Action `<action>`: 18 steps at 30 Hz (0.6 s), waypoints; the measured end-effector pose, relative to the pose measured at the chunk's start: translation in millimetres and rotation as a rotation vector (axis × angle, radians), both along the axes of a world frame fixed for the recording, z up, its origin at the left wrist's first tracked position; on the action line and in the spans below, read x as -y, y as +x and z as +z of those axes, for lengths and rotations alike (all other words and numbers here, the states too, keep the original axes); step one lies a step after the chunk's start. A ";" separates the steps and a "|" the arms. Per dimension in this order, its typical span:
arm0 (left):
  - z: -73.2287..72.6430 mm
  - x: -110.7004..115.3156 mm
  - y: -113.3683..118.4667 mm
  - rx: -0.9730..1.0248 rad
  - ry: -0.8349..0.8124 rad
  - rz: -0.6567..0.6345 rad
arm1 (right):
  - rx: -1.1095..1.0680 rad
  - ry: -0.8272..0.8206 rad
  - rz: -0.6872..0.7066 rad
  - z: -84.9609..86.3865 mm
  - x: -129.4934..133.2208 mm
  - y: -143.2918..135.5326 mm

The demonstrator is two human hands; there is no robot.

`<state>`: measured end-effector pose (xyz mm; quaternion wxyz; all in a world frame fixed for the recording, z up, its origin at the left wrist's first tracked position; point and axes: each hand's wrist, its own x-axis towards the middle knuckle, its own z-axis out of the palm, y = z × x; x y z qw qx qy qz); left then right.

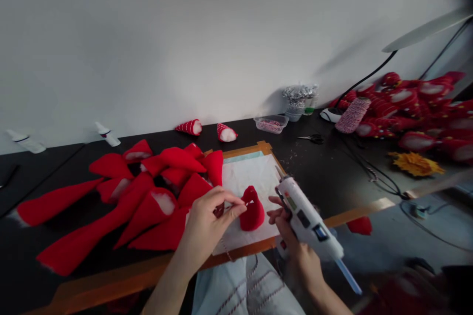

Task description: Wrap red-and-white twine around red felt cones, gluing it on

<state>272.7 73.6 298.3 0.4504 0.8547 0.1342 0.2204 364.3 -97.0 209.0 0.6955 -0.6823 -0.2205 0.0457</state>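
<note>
Over the white paper sheet (236,174), my left hand (210,219) pinches the end of a thin red-and-white twine (224,246). Its fingertips are at the edge of a small red felt piece (252,214) lying on the sheet. The twine trails down over my lap. To the right, my right hand (295,243) is wrapped round a white hot glue gun (308,216), whose nozzle points up and to the left, above the sheet's right edge. A clear glue stick (347,275) sticks out of its back end.
Stuffed red felt cones (136,197) cover the table's left side. Two patterned cones (190,127), a plastic tray (271,124) and scissors (312,139) lie farther back. At right are a twine spool (353,114), a lamp (424,29), cables and a pile of red stuffed pieces (417,103).
</note>
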 end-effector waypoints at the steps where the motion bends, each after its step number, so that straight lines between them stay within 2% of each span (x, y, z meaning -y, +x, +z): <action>1: -0.3 -4.4 4.1 -0.003 -0.021 -0.017 | -0.039 -0.022 0.036 3.1 -0.5 1.3; 4: -2.9 -11.0 14.0 -0.063 -0.116 -0.048 | -0.125 -0.087 0.117 6.1 -1.4 2.1; 9: -7.5 -10.9 21.1 -0.095 -0.291 -0.067 | -0.158 -0.090 0.092 0.1 -2.7 -1.2; 12: -7.7 -10.7 22.0 -0.095 -0.301 -0.078 | -0.144 -0.105 0.112 3.3 0.7 -0.7; 15: -6.8 -10.9 22.0 -0.083 -0.281 -0.085 | -0.077 -0.151 0.166 14.3 8.3 -1.9; 18: -6.1 -10.9 22.2 -0.064 -0.284 -0.090 | -0.008 -0.206 0.160 24.1 16.5 -8.3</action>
